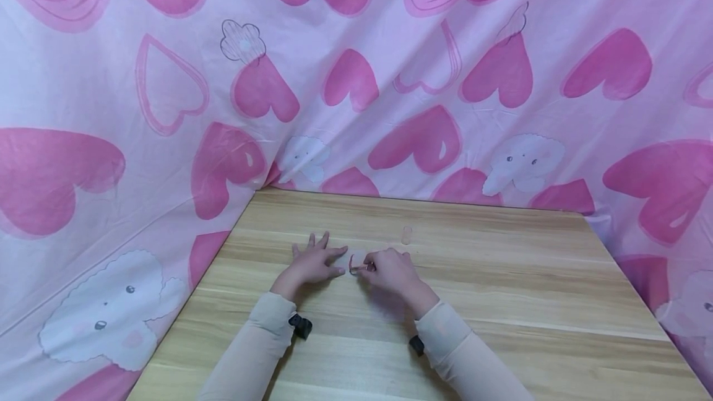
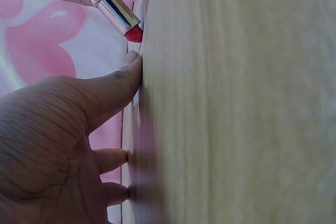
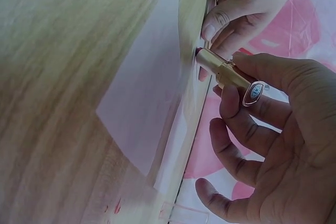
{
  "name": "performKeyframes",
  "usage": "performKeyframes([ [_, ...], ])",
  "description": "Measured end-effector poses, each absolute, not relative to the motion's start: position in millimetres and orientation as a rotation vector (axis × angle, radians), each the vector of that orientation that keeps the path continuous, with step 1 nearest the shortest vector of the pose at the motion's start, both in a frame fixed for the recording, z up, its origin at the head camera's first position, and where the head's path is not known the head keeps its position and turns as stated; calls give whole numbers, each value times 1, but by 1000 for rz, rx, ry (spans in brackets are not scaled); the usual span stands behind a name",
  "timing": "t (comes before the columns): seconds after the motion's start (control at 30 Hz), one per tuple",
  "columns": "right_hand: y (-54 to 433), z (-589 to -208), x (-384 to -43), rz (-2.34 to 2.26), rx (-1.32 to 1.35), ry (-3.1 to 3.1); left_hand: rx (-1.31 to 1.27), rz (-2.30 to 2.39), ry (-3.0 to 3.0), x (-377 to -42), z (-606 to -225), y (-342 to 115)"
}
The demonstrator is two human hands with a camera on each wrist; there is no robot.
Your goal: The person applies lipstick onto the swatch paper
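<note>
Step in hand: the application of a lipstick (image 3: 212,62) to a sheet of white paper (image 3: 142,87) is judged to be under way. The red tip (image 2: 134,34) is directed at the sheet, and a short, curved reddish line (image 1: 351,260), probably a lipstick stroke, is seen beside it in the head view. For the next move, light, even pressure is judged to be required, with the sheet steadied so that it is not dragged by the soft tip.

Left hand (image 1: 317,263): the fingers are spread wide and rested on the wood-grain tabletop (image 1: 529,296); nothing is gripped. The thumb is extended and placed just beside the red tip. Whether the sheet is pressed by the thumb cannot be told.

Centre: the lipstick is located just right of the left thumb, tilted, with its red tip toward the left. Firm contact with the paper cannot be confirmed.

Right hand (image 1: 392,272): the gold tube is pinched between the thumb and the nearest fingers; the outer fingers are loosely bent and held clear of it. Beyond this hand and slightly to the right, a clear plastic cap (image 1: 407,235) is placed on the tabletop.
</note>
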State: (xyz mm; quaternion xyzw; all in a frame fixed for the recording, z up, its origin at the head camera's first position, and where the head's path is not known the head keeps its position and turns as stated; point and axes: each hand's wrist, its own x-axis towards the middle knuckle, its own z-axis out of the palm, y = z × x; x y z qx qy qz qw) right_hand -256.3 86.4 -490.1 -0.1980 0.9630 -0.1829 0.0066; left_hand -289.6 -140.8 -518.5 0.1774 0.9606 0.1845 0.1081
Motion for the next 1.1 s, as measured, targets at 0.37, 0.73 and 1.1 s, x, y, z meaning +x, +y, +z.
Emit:
performKeyframes([
  [0.37, 90, -489, -254, -585, -620, 3016, 520, 543, 2825, -289, -518, -140],
  [0.73, 98, -487, -253, -630, -650, 3039, 504, 554, 2829, -291, -522, -140],
  [1.1, 109, -488, -254, -646, -661, 3086, 504, 559, 2835, -290, -520, -140],
])
